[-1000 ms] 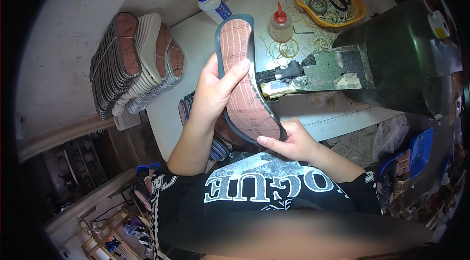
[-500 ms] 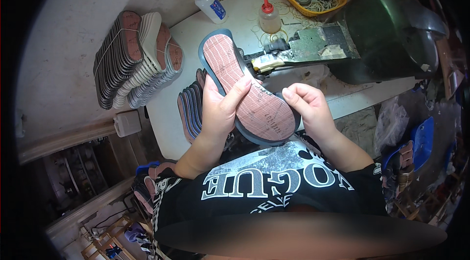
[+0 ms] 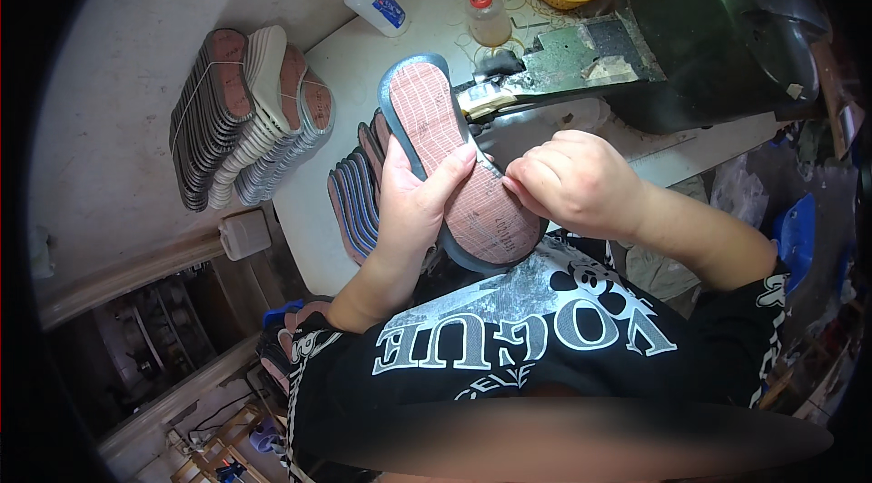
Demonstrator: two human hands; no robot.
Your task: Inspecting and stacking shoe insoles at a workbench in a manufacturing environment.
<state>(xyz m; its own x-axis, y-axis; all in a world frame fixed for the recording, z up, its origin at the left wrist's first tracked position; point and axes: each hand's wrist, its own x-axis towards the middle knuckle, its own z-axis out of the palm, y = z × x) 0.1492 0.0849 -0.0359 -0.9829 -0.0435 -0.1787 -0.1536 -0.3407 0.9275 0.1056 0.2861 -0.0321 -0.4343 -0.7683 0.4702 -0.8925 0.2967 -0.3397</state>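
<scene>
Sole (image 3: 483, 203): position and support?

Held up just in front of the dark shirt (image 3: 545, 310), pink face upward, tilted, dark rim showing. Left hand (image 3: 418, 194) carries it at the waist: thumb laid across the face, other fingers mostly hidden behind.

And the right hand (image 3: 577, 181)?

Curled narrow at the sole's right edge, near mid-length. Cannot tell whether the fingertips pinch the rim, or something thin there.

Main risk, then?

Twist, in my judgement. The left grip bears at one place only; a hard tug at the edge could turn the sole about that thumb. Cause: load off to one side.

Second?

Edge damage. If the right fingertips do pull on the rim, uneven force could lift or tear a layer.

Surroundings?

Machine arm (image 3: 581, 58) ends close by the sole's far half; contact cannot be judged. A swing that way could scuff the rim. Row of soles (image 3: 352, 209) on the table (image 3: 350, 74), just beside the left forearm (image 3: 386, 258): a sideways shift might topple it.
</scene>
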